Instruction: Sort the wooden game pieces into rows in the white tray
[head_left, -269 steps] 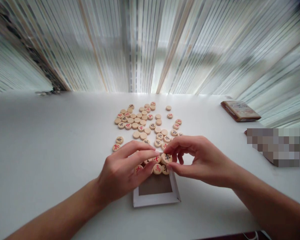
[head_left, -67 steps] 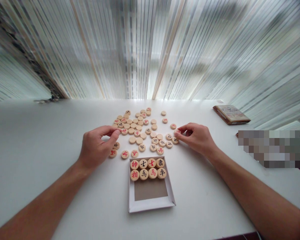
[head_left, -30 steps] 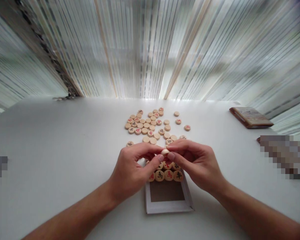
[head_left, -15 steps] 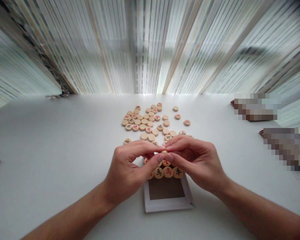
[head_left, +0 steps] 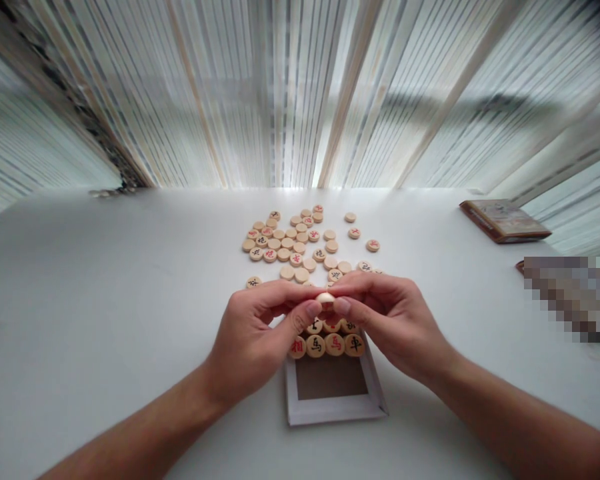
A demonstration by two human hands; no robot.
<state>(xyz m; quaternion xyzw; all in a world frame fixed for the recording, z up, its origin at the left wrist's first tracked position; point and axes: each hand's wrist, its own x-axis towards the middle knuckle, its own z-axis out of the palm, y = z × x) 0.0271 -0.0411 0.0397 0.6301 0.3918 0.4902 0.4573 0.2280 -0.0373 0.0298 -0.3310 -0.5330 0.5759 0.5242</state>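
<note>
My left hand (head_left: 253, 337) and my right hand (head_left: 386, 320) meet above the far end of a shallow white box (head_left: 336, 412). Between their fingertips they pinch one round wooden chess piece (head_left: 325, 297), seen edge-on. Inside the box lie rows of wooden chess pieces (head_left: 325, 345) with red and black characters; my fingers hide part of the far row. The near half of the box shows bare brown card.
Several loose wooden pieces (head_left: 295, 243) lie scattered on the white table (head_left: 105, 280) beyond my hands. A brown flat box (head_left: 504, 221) sits at the far right, with a blurred-out patch nearer. Striped curtains hang behind the table.
Both hands left the scattered pieces and came together over the box. In the last half second the pinched piece rose a little and shows more between the fingertips.
</note>
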